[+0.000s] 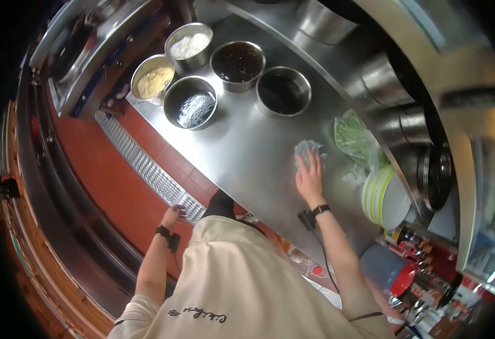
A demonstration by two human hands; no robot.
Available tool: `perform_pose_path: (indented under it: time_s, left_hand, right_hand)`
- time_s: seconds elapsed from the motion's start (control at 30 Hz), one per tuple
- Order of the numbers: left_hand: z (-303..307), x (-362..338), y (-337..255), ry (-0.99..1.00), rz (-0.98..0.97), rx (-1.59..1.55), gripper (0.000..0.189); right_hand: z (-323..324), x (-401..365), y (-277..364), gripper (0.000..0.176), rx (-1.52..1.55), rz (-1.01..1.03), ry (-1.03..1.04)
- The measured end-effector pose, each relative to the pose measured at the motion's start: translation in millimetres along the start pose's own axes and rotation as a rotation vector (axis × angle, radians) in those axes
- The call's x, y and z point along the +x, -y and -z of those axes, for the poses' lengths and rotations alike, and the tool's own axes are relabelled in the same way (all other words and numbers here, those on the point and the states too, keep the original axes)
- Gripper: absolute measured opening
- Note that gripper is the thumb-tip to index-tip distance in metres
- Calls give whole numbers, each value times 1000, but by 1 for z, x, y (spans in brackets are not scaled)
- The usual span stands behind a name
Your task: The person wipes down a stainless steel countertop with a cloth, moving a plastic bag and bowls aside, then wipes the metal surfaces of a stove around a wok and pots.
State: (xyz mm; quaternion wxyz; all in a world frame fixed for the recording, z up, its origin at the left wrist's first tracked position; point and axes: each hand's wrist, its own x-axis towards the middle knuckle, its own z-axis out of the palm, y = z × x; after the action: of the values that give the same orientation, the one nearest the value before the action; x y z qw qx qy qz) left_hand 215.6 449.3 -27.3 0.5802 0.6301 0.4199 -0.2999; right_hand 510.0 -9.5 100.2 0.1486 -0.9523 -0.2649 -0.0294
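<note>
My right hand (309, 176) lies on a crumpled grey cloth (302, 148) on the steel counter (242, 152), fingers stretched out and apart over it. To its right are a clear bag of green vegetables (352, 135) and stacked white bowls with green rims (389, 198). My left hand (174, 216) hangs away from the counter above the floor, with loosely parted fingers and nothing visible in it.
Metal pots stand at the counter's far end: one with white contents (190, 46), one with yellowish contents (153, 82), and several with dark contents (237, 62). More steel pots (386, 82) line a shelf at the right. A metal grate (140, 155) crosses the red floor (98, 164).
</note>
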Motion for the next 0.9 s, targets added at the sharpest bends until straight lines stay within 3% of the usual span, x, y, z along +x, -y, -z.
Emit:
perform_pose_path:
  time_s: [0.2, 0.27, 0.37, 0.4, 0.43, 0.5, 0.53, 0.57, 0.63, 0.67, 0.7, 0.77, 0.8, 0.83, 0.9]
  left_hand:
    - [28, -6, 38, -142, 123, -199, 27]
    - [38, -8, 73, -149, 197, -107, 29]
    - [37, -15, 126, -164, 280, -272, 26]
    - [33, -21, 118, -168, 319, -297, 26]
    - [31, -36, 108, -167, 364, -319, 25]
    - [34, -45, 110, -152, 366, -326, 25]
    - [34, -47, 107, -171, 397, -344, 24]
    - [34, -47, 103, -194, 427, -362, 24]
    - [35, -44, 114, -212, 469, -368, 23]
    - [38, -41, 118, -198, 495, -381, 24]
    - [41, -38, 115, -181, 498, -372, 24]
    - [47, -32, 102, -138, 482, -431, 25]
    - [51, -28, 106, -133, 460, -420, 26]
    - [53, -24, 103, -126, 454, -418, 26]
    - [59, -18, 93, -158, 427, -403, 27]
  right_hand:
    - [-36, 137, -70, 49, -102, -113, -164]
    - [-35, 173, -88, 55, -112, -135, -163]
    - [-34, 233, -128, 65, -40, -186, -145]
    - [-35, 246, -136, 60, 135, -303, -153]
    - [-31, 259, -134, 60, 119, -299, -139]
    - [2, 300, -101, 53, 102, -807, 101]
    - [25, 323, -50, 50, 23, -952, 184]
    - [14, 330, -77, 50, 5, -950, 185]
    - [-16, 329, -185, 62, -782, -471, 484]
    - [-27, 305, -239, 60, -981, 72, 57]
    - [-34, 279, -284, 60, -995, 63, 67]
    - [-25, 290, -406, 59, 514, -165, 349]
    - [-37, 305, -287, 52, 4, -282, -237]
    - [-20, 308, -233, 52, -4, -283, -243]
    - [5, 303, -169, 48, 266, -471, 95]
